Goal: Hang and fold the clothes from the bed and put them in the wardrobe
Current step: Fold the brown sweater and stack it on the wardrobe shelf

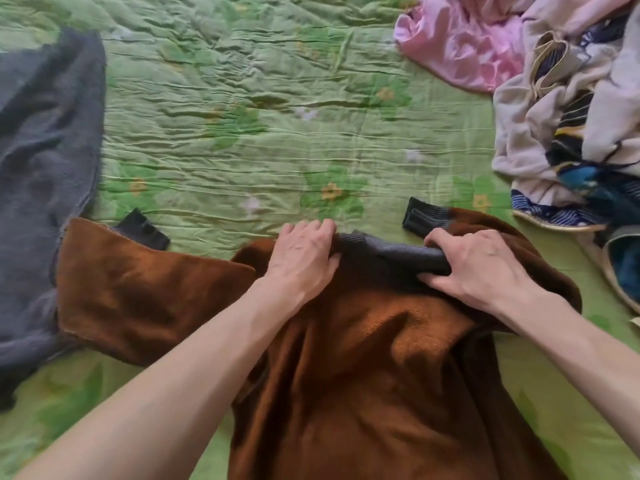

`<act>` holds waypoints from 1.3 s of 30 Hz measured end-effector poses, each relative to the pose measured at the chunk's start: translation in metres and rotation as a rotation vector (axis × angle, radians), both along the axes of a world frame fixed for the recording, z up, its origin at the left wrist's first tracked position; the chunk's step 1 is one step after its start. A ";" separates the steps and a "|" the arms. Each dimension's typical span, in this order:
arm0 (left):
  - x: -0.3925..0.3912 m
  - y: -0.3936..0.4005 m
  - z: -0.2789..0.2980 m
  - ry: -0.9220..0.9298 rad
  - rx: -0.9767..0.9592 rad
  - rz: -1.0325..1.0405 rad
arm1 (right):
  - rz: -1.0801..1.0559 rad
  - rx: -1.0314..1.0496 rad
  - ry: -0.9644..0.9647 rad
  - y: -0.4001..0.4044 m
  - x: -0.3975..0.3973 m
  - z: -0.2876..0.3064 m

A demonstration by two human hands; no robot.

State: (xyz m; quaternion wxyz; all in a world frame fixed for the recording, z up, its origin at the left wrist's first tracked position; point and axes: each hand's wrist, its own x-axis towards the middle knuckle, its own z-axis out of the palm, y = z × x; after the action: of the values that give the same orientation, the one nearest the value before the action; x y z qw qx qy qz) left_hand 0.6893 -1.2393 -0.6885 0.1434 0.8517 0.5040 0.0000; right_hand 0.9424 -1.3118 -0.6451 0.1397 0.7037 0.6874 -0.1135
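Head view, looking down on a bed [263,109] covered by a wrinkled green quilt printed with green leaves and small yellow and white flowers; the quilt fills the whole view, and nothing of the room beyond it shows. No brand, label or writing can be read on any item. A brown sweater [363,375] with a plush surface lies in the lower centre of the bed, its dark ribbed collar [388,258] turned away from the person. One sleeve [138,289] spreads flat to the left and ends in a dark cuff [143,228]; a second dark cuff [424,218] lies just beyond the collar on the right. The left hand [304,254] grips the left end of the collar, fingers curled over its edge. The right hand [481,268] pinches the right end between thumb and curled fingers. A grey garment [45,168] lies along the left edge of the bed, touching the spread sleeve. A pink garment [467,43] lies at upper right, beside a heap of beige and blue striped clothes [571,133] on the right edge.
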 end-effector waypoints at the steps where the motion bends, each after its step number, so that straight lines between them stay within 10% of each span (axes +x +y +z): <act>1: -0.003 -0.002 0.006 -0.050 -0.020 -0.009 | -0.020 -0.037 0.073 -0.001 0.002 0.006; 7: -0.046 -0.023 0.089 -0.261 -0.141 0.031 | 0.002 -0.208 0.121 -0.024 0.028 0.072; 18: -0.128 -0.106 0.364 -0.163 -0.067 0.102 | 0.052 0.282 0.389 -0.089 0.039 0.326; 23: -0.168 -0.137 0.488 -0.196 0.055 0.069 | 0.259 0.173 0.396 -0.149 0.028 0.399; 30: -0.232 -0.165 0.547 -0.237 0.105 0.054 | -0.104 0.415 0.853 -0.211 -0.008 0.448; 39: -0.306 -0.105 0.625 -0.471 0.300 -0.056 | -0.075 0.877 0.420 -0.214 -0.087 0.609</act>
State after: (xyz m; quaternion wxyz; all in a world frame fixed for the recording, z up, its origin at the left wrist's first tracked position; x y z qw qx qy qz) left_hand 0.3834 -1.3440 -0.0638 0.1286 0.8537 0.4273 0.2685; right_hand 0.8557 -1.5261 -0.0364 -0.3156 0.6824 0.6580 0.0423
